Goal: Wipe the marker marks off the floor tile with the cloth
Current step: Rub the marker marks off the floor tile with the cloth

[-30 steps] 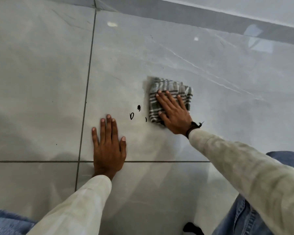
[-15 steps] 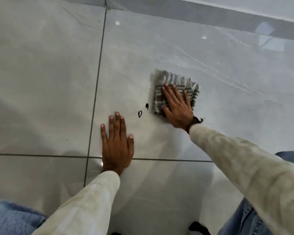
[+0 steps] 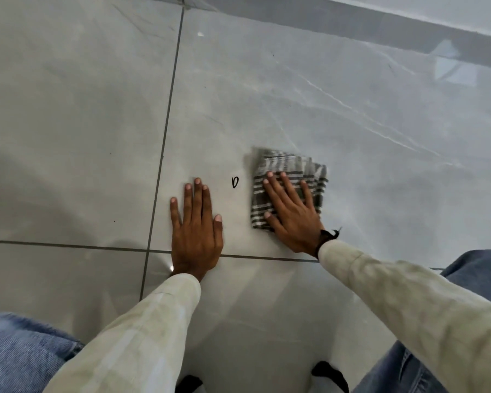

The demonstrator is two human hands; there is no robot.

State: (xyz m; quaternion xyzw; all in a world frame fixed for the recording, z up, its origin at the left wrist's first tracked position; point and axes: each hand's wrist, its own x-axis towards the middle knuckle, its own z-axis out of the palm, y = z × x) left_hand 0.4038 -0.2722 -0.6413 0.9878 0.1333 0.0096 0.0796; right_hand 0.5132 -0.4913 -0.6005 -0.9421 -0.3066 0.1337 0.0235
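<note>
A folded grey-and-white checked cloth (image 3: 291, 168) lies flat on the glossy grey floor tile (image 3: 267, 95). My right hand (image 3: 291, 212) presses down on it with fingers spread. One small black marker mark (image 3: 234, 182), shaped like a loop, shows just left of the cloth's edge. My left hand (image 3: 195, 228) rests flat on the tile to the left of the mark, fingers together, holding nothing. Whatever lies under the cloth is hidden.
Dark grout lines (image 3: 165, 143) run left of and just below the hands. A darker grey skirting band (image 3: 352, 26) runs along the wall at the top. My knees in blue jeans (image 3: 20, 353) flank the bottom corners.
The cloth slid left under my right hand and now covers the spot where the upper dot mark was; only the loop mark still shows. My left hand stayed planted.
</note>
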